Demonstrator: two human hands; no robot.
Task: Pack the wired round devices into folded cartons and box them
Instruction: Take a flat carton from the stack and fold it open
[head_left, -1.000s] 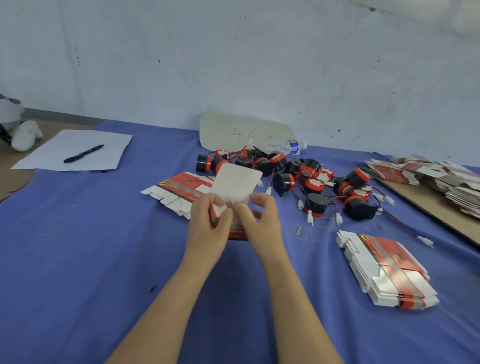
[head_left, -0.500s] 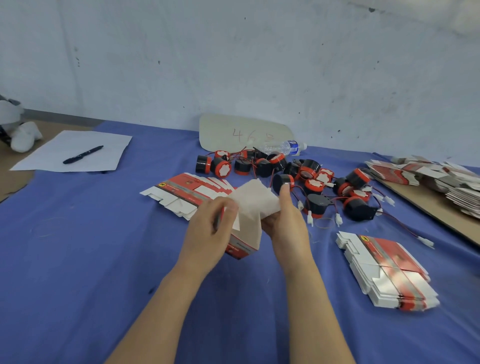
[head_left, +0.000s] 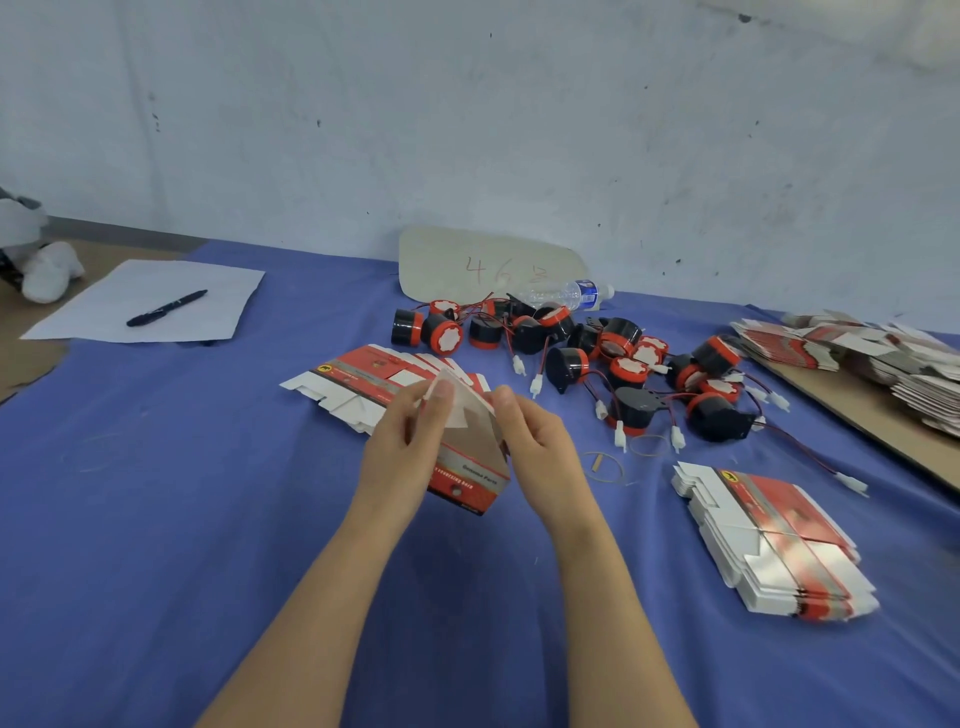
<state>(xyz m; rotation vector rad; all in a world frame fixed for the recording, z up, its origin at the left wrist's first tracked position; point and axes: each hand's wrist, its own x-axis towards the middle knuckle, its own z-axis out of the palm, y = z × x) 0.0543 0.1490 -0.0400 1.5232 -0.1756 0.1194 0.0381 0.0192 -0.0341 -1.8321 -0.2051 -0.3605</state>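
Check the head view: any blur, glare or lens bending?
Head view: soft, even light, faint shadows; the carton held by the left hand and right hand looks soft, its print barely readable; the far edge of the blue table bows from the wide lens; no strong glare.

The table (head_left: 156, 519), covered in blue cloth, carried a sheet of paper (head_left: 93, 317) near its far left corner, a heap of round devices (head_left: 571, 361) and a bottle (head_left: 566, 295) toward the far edge, a stack of flat cartons (head_left: 358, 379) at the middle and a second stack (head_left: 774, 540) nearer the right edge.
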